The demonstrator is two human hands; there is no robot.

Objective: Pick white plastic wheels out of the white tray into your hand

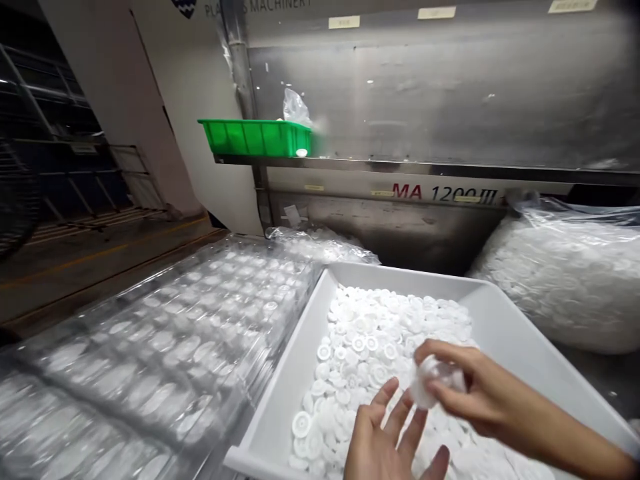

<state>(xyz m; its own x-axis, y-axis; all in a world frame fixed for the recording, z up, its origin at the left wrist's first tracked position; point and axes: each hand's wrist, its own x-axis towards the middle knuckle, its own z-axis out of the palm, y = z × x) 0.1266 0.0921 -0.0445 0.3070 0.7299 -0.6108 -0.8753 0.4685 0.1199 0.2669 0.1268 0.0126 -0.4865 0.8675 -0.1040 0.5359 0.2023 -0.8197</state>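
Two hands show at the bottom, at about five o'clock: the left hand (387, 440) spread flat, the right hand (470, 390) pinched round a small clump of white parts (433, 383), too blurred to count. One white tray (505, 320) sits at about six o'clock, and the white round caps (370, 347) in it are far too many to count. One clear blister sheet (165, 347) lies at eight o'clock, its many pockets unclear in number. Two clear plastic bags of white parts show: a large bag (570, 280) at three o'clock and a smaller bag (325, 243) near the centre. One green bin (255, 137) stands at eleven o'clock.
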